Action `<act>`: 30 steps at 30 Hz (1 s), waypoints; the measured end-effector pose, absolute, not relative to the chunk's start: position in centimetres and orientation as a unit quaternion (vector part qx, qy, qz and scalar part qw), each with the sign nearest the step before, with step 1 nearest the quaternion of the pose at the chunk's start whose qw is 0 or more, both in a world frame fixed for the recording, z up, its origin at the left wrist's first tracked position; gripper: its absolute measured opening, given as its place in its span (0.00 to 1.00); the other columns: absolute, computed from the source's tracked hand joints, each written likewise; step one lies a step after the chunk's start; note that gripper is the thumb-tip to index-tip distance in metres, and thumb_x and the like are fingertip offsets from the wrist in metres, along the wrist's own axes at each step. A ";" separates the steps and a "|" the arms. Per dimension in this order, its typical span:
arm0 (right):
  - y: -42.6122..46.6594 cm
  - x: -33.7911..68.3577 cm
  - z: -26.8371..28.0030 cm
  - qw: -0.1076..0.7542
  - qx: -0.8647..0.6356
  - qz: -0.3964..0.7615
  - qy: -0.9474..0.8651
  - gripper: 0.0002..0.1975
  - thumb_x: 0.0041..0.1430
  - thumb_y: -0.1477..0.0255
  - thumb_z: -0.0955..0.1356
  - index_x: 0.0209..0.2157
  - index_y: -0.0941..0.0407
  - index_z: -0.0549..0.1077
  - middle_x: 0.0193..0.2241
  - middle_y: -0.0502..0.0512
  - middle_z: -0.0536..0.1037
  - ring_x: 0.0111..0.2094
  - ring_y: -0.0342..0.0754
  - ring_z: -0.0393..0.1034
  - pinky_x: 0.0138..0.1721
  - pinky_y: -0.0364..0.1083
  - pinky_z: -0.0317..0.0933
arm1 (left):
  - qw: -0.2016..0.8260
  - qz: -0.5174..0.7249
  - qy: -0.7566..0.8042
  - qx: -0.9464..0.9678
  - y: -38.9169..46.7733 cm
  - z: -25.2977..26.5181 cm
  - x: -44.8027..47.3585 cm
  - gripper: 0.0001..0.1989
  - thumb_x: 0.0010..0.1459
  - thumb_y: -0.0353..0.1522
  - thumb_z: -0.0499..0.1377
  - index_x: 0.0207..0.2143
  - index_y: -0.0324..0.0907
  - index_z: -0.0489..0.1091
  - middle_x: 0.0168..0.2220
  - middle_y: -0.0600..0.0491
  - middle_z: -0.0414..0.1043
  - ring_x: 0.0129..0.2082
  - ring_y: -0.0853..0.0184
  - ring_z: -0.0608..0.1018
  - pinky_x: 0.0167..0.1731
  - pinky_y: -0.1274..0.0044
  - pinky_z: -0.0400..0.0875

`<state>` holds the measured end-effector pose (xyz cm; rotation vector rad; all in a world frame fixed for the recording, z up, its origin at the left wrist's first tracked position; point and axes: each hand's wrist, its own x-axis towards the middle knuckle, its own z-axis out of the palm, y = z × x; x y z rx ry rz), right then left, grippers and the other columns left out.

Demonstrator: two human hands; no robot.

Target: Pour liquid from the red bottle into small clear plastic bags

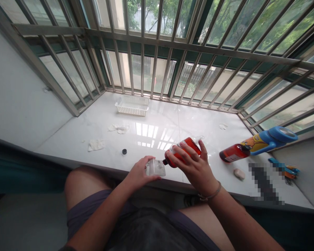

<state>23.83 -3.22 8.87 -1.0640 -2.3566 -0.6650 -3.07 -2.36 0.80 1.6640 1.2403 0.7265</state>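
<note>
My right hand (195, 164) is wrapped round a red bottle (188, 145) with a pale label. The bottle is tilted, its dark neck pointing down and left at a small clear container (157, 168). Fingers and thumb of my left hand (141, 172) grip that container at the ledge's front edge. Whether liquid is flowing between the two cannot be made out. A small black cap (124, 152) lies on the white ledge (157, 120), left of my left hand.
A white perforated basket (132, 106) stands by the barred window. Crumpled tissues (96, 145) lie at left. On the right are a second red bottle (231, 153), a blue-topped flask (267, 139), a pale lump (239, 174) and a blurred-out dark object (264, 181).
</note>
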 end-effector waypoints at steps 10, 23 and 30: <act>-3.3 23.6 9.1 0.218 -0.378 -0.249 -0.865 0.25 0.71 0.77 0.71 0.65 0.44 0.74 0.62 0.50 0.80 0.68 0.56 0.68 0.79 0.71 0.31 | 0.454 0.296 0.502 0.674 -2.3 0.7 -3.0 0.38 0.46 0.45 0.79 0.58 0.48 0.72 0.57 0.47 0.80 0.54 0.51 0.82 0.53 0.63 0.79; -3.3 23.2 9.0 0.211 -0.371 -0.254 -0.868 0.22 0.73 0.76 0.70 0.64 0.44 0.74 0.62 0.49 0.80 0.67 0.55 0.68 0.79 0.70 0.31 | 0.455 0.292 0.501 0.676 -2.3 0.5 -2.9 0.38 0.47 0.45 0.78 0.59 0.49 0.72 0.57 0.47 0.79 0.55 0.50 0.82 0.53 0.62 0.79; -3.3 23.7 7.7 0.213 -0.401 -0.204 -0.867 0.27 0.72 0.79 0.68 0.67 0.42 0.71 0.64 0.50 0.78 0.69 0.57 0.66 0.78 0.72 0.33 | 0.460 0.286 0.502 0.674 -2.3 0.7 -2.9 0.39 0.48 0.44 0.78 0.60 0.48 0.70 0.58 0.46 0.78 0.56 0.50 0.81 0.55 0.62 0.78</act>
